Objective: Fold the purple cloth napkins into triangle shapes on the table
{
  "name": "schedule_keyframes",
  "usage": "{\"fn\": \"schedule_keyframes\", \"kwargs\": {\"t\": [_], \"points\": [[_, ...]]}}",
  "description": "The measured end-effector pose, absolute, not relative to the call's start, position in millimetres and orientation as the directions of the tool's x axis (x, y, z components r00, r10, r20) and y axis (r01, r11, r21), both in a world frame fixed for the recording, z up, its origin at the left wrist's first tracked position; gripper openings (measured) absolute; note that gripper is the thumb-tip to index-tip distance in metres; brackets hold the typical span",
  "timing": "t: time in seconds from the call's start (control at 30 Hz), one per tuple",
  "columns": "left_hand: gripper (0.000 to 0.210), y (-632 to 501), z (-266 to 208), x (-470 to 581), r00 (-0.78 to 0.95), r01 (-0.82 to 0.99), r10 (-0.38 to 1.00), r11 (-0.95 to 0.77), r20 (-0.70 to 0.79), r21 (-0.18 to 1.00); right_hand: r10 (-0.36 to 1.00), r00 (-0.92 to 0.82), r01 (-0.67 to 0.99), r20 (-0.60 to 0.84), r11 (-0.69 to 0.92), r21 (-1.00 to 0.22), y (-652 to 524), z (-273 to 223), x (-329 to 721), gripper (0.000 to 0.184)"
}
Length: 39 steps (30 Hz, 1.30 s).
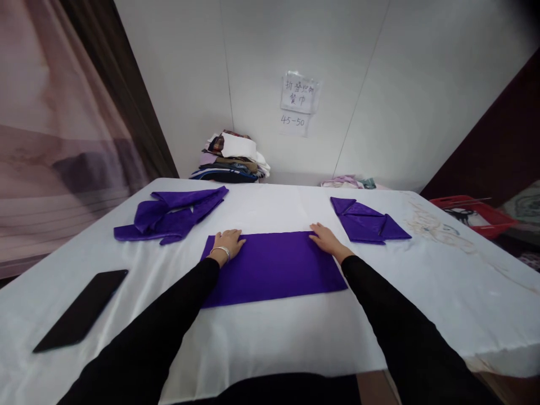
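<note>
A purple cloth napkin [274, 270] lies flat in front of me, folded into a wide rectangle. My left hand [229, 243] rests on its upper left corner, fingers stretched out, a silver bracelet at the wrist. On the upper right corner lies my right hand [328, 241], its fingers also extended flat. Neither hand grips anything. Off to the right is a folded purple napkin [367, 221] with pointed ends. Farther left sits a loose, crumpled heap of purple cloth [172, 214].
White cloth covers the table [278, 337]. A dark flat tablet or phone [80, 312] lies at the left. Behind the table are stacked folded clothes [232, 157] and a handwritten sign [299, 95] on the wall. A red basket [472, 214] stands past the right edge.
</note>
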<state>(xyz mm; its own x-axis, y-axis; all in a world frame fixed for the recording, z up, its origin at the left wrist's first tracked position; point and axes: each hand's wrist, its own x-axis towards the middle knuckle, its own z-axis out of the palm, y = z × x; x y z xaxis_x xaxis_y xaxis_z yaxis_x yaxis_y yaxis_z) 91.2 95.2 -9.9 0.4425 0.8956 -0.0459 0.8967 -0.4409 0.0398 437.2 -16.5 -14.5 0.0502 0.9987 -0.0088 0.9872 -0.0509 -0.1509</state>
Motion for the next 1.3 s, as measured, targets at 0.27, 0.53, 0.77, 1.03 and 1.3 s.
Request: {"fn": "schedule_keyframes", "kwargs": {"t": [0.27,0.53,0.77,1.03,1.3], "points": [[0.031,136,11,99,0.447,0.892,0.86,-0.448,-0.245,0.056,0.984,-0.019,0.993,-0.175,-0.002,-0.121,28,2,408,0.044],[0.029,124,30,92,0.527,0.85,0.816,-0.501,-0.239,0.162,0.965,0.017,0.996,-0.263,-0.041,-0.085,28,23,397,0.029],[0.027,128,103,80,0.533,0.841,0.845,-0.523,-0.041,0.138,0.999,-0.035,0.999,-0.02,0.034,-0.038,9,95,411,0.032],[0.02,59,163,43,0.656,0.705,0.629,-0.708,0.416,-0.042,0.914,-0.135,0.984,0.382,0.08,0.157,-76,153,408,0.024],[0.024,-18,28,32,0.75,0.652,0.647,-0.758,0.136,0.007,0.986,-0.132,0.991,0.104,0.128,0.05,-152,14,388,0.025]]}}
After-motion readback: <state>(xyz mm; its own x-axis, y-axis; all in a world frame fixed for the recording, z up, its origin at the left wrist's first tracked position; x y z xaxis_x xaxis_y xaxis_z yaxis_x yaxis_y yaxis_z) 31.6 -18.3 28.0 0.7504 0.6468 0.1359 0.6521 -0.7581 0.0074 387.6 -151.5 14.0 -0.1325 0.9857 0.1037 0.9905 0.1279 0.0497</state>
